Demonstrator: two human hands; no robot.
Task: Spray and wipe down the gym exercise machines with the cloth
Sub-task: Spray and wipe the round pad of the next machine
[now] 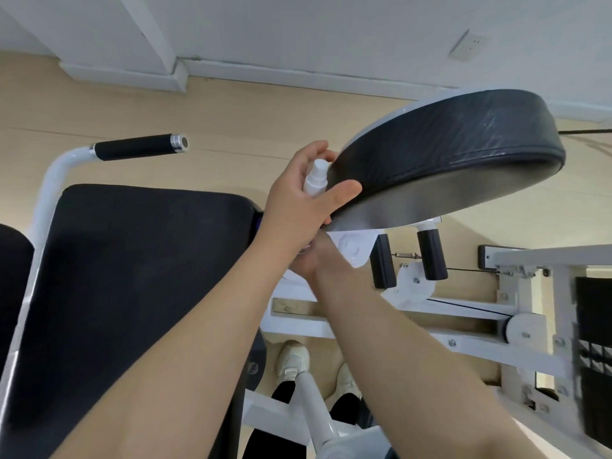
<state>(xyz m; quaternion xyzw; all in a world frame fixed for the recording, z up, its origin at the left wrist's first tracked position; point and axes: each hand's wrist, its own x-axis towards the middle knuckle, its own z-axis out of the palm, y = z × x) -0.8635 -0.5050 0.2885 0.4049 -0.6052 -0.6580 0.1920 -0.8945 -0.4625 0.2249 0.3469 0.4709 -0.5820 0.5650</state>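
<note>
Tan wood floor (pixel 231 104), white wall (pixel 331 34) with socket (pixel 469 45) far. White-framed machine: black seat (pixel 132 276) left, round black pad (pixel 447 154) right. Left hand (pixel 298 197) grips white spray bottle (pixel 316 177), thumb against pad's edge. Right hand (pixel 314 260) below, mostly hidden; grip cannot be told. Cloth not seen.

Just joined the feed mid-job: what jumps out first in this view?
The big round black pad tilts across the upper right. At its left edge the left hand holds a small white spray bottle. The right hand reaches in just beneath it, fingers hidden. A wide black seat pad fills the lower left.
</note>
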